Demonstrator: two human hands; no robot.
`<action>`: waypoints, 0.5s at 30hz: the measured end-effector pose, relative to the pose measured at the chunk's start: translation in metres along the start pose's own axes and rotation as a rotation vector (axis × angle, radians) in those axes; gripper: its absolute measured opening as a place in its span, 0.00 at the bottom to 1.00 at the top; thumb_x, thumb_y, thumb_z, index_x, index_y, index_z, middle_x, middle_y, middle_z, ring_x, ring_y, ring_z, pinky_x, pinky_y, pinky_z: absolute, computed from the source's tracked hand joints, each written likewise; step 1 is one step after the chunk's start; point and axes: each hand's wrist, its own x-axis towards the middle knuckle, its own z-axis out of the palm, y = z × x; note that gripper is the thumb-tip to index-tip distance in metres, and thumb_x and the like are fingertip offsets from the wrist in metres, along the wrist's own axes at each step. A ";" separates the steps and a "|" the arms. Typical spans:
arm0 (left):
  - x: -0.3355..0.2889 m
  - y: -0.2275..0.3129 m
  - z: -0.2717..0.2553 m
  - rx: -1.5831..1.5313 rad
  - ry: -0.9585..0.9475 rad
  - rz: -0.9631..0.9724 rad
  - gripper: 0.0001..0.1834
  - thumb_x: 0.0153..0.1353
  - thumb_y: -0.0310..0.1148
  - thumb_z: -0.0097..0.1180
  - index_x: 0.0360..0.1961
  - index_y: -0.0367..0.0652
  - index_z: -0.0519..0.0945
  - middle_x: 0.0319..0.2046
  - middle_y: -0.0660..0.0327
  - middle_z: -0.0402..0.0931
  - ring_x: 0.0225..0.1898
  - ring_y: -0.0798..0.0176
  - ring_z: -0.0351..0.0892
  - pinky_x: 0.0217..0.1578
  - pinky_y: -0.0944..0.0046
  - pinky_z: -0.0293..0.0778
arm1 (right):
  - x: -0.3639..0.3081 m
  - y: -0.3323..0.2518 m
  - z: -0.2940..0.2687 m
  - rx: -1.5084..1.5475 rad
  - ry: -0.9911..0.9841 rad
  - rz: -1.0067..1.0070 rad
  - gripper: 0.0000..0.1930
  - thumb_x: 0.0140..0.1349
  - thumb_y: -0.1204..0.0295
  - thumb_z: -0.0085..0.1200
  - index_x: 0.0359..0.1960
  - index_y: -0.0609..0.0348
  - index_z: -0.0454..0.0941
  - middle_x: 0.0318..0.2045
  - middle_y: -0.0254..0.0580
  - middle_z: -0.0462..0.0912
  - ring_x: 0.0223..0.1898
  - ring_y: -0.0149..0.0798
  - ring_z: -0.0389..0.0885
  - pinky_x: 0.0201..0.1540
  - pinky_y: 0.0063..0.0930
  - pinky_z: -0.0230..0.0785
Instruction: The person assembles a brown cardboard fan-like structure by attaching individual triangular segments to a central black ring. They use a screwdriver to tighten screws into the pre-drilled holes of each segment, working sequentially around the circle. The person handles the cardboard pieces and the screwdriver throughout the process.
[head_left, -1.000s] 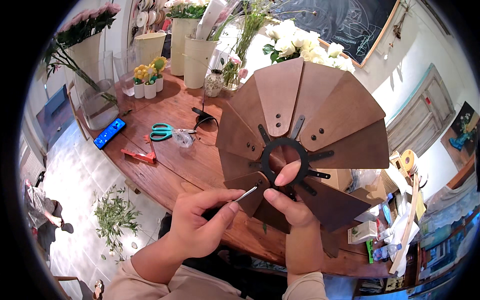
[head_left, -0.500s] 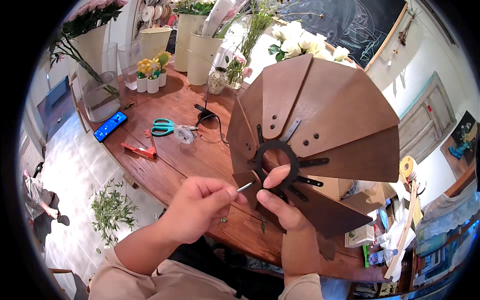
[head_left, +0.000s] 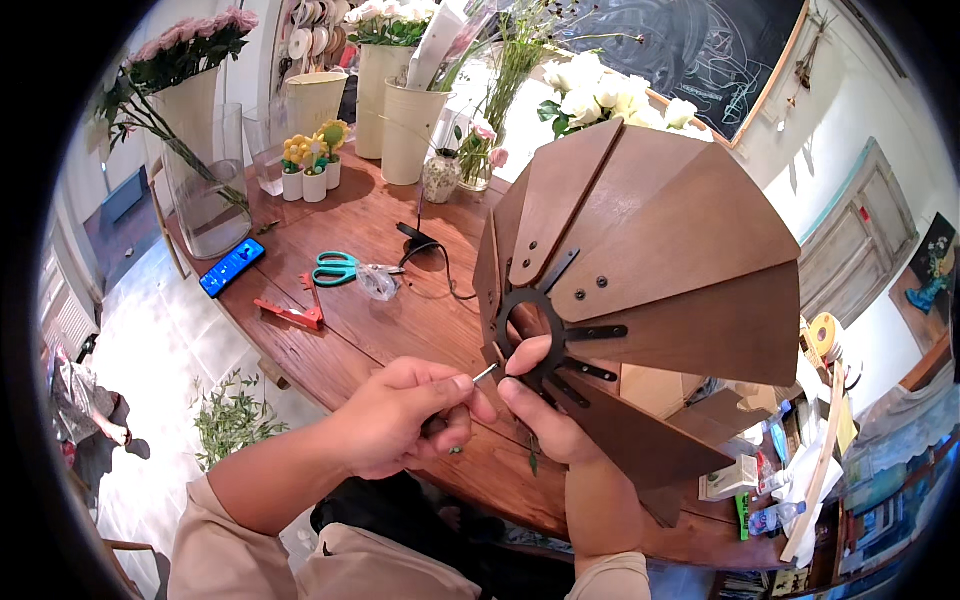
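A brown lampshade (head_left: pixel 690 250) of overlapping wedge panels is tilted up in front of me. Its panels fan out from a black metal ring (head_left: pixel 532 335) with slotted tabs, and small dark screws show on some panels. Hooked at the ring's lower edge, my right hand (head_left: pixel 550 415) grips it with the thumb in front and a finger in the opening. Closed around a thin metal rod-like tool (head_left: pixel 487 373), my left hand (head_left: pixel 415 415) points its tip at a small panel beside the ring. The tool's other end is hidden in the fist.
Teal scissors (head_left: pixel 337 268), a clear plastic bag (head_left: pixel 378 283), a red tool (head_left: pixel 290 312) and a phone (head_left: pixel 232 267) lie on the wooden table (head_left: pixel 350 340). A black base with a cable (head_left: pixel 420 240) sits behind them. Flower vases (head_left: pixel 412 130) stand farther back; boxes (head_left: pixel 735 412) are at right.
The lampshade has turned slightly, its ring shifting left and the small panel now more edge-on. Both hands keep their holds, the tool tip still beside that panel. The view has shifted a little.
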 end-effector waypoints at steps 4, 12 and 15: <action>-0.008 -0.001 0.001 -0.336 -0.131 -0.428 0.11 0.74 0.33 0.57 0.46 0.34 0.81 0.25 0.64 0.75 0.19 0.74 0.69 0.15 0.67 0.62 | 0.001 0.002 0.005 0.011 0.013 -0.043 0.05 0.66 0.80 0.62 0.41 0.57 0.81 0.34 0.35 0.81 0.40 0.33 0.81 0.45 0.32 0.73; -0.007 0.006 -0.003 0.101 -0.029 0.051 0.18 0.70 0.27 0.58 0.59 0.33 0.82 0.27 0.62 0.69 0.31 0.70 0.71 0.32 0.66 0.67 | 0.001 0.013 0.006 0.036 0.135 0.044 0.09 0.59 0.80 0.66 0.40 0.56 0.82 0.41 0.39 0.82 0.47 0.37 0.80 0.56 0.34 0.71; -0.011 0.010 -0.016 -1.035 -0.170 -0.501 0.20 0.72 0.26 0.55 0.63 0.33 0.80 0.32 0.65 0.70 0.35 0.71 0.67 0.33 0.68 0.64 | -0.003 0.016 0.001 -0.031 0.088 -0.028 0.09 0.59 0.80 0.66 0.41 0.56 0.82 0.42 0.39 0.83 0.48 0.36 0.81 0.56 0.34 0.71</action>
